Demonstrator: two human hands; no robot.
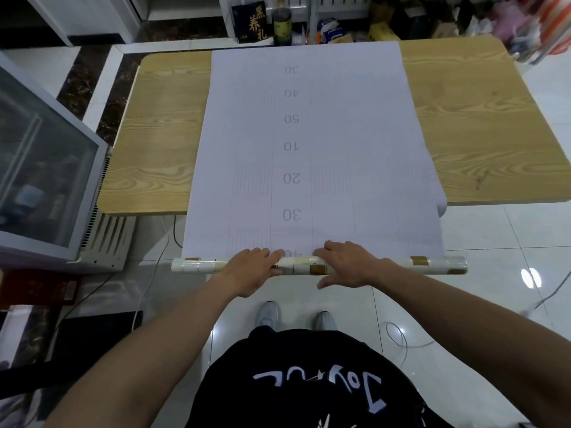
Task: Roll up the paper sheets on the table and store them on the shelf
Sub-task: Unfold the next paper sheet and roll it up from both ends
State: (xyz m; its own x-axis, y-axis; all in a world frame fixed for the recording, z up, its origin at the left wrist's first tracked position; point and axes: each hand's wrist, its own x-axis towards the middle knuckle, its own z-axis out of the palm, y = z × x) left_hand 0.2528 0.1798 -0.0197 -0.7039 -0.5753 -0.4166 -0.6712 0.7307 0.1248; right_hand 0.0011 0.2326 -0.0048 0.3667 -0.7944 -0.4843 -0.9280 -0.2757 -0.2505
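A glossy white tiled floor (482, 242) fills the room, with dark marbled strips along the left wall. On it stands a light wood-grain table (160, 134) with rounded corners. A long white paper sheet (355, 134) runs down the middle of the table from the far edge and hangs past the near edge toward the person. It is printed with faint ruled lines and a column of upside-down numbers. The corner of a second sheet (441, 205) peeks out under its right side. The near end of the sheet is wound into a roll (438, 264) patterned in cream and gold, which lies crosswise just off the table edge, above the floor. The left hand (253, 267) and right hand (346, 264) rest side by side on the middle of the roll. Their fingers lie fairly straight over its top and reach onto the flat paper; I cannot tell whether the thumbs hook underneath. At the left stands a white glass-fronted cabinet (40, 168), partly cut off by the frame, its contents too dim to make out. Beyond the table's far edge, low white shelving holds a dark box (251, 21) with gold characters, a green-labelled bottle (282, 27) and blurred clutter to the right. Below the hands are two pale shoes (268, 315) and a black shirt with white lettering. A thin cable (151, 273) trails across the floor at the left.
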